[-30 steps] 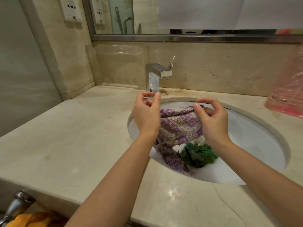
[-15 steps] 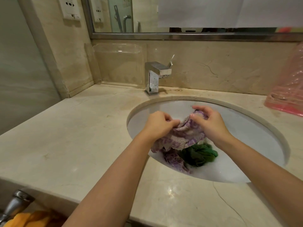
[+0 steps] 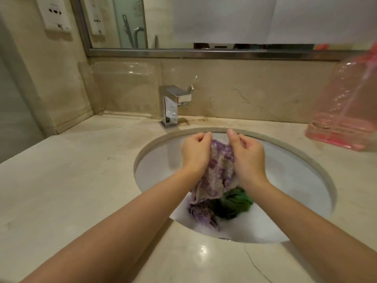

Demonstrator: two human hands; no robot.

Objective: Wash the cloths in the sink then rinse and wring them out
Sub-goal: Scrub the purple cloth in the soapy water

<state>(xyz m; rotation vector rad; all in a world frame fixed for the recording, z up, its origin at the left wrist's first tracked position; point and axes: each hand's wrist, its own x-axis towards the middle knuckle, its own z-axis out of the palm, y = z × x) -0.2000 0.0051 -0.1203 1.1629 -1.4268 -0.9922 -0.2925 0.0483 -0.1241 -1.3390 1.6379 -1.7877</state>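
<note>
The white sink [image 3: 302,180] holds suds and a bunched green cloth [image 3: 234,203]. Above it the purple cloth [image 3: 216,172] hangs lengthwise, tail trailing in the foam, its top bunched between the left hand [image 3: 195,154] and right hand [image 3: 247,156], both with fingers curled round it, equally near.

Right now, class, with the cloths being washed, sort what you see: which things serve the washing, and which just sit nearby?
Part of the job:
purple patterned cloth, gripped by left hand and right hand
green cloth, lying in the basin
sink
tap, no water running

Just lying about:
pink plastic bottle on the counter
mirror
wall sockets
</note>
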